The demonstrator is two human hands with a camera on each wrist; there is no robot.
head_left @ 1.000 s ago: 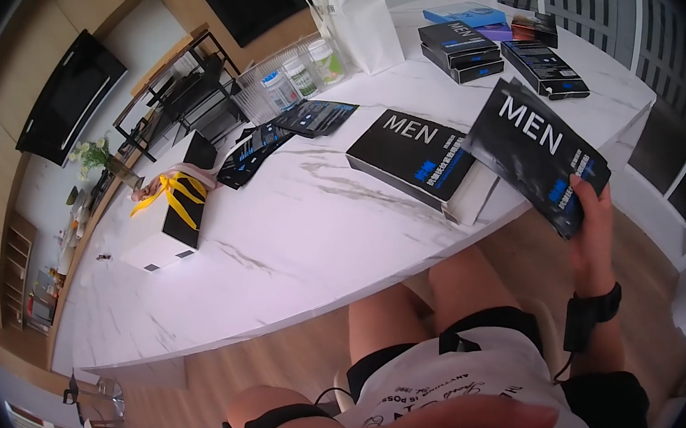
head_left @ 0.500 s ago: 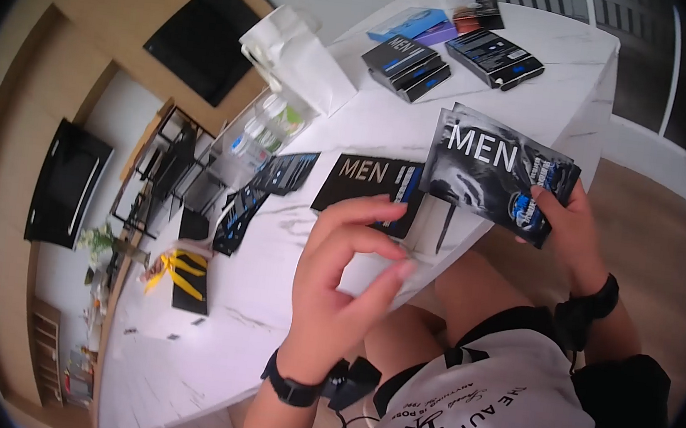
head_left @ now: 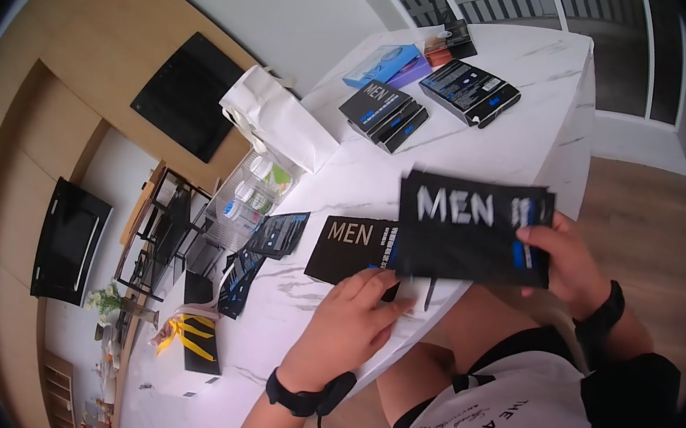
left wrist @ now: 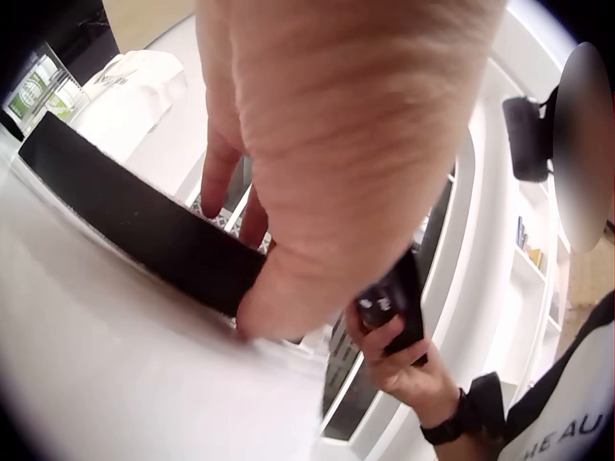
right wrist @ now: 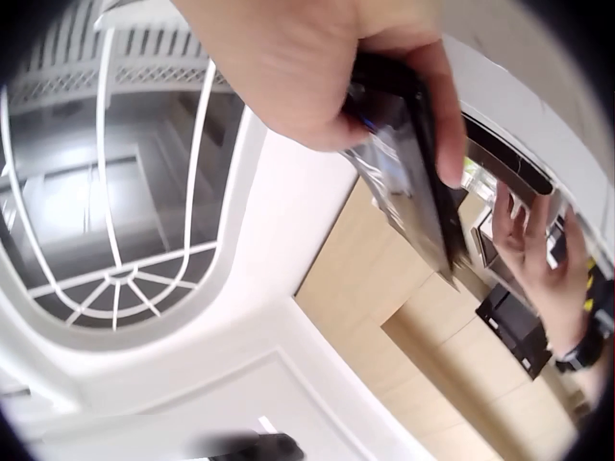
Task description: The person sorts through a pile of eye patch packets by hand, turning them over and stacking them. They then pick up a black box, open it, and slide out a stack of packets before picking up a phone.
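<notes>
A stack of black sachets printed MEN (head_left: 473, 249) is pinched in my right hand (head_left: 571, 259), thumb on the printed face. In the right wrist view the shiny sachets (right wrist: 408, 173) show edge-on between thumb and fingers. My left hand (head_left: 348, 323) grips the near edge of a flat black box marked MEN (head_left: 348, 248) on the table. The left wrist view has my thumb at the end of the box's dark side (left wrist: 135, 206) and my fingers over its other side. The sachets hide the box's right part in the head view.
More black boxes (head_left: 379, 109) and a blue box (head_left: 385, 64) lie toward the far end. Beside a white paper bag (head_left: 274, 115) stands a clear basket (head_left: 223, 201) with bottles. Other black sachets (head_left: 278, 234) lie left of the box, near a yellow ribbon (head_left: 188, 340).
My left hand has come up from near my lap and closed onto the box's near edge. The sachets in my right hand have swung level and lower, and the head view has turned.
</notes>
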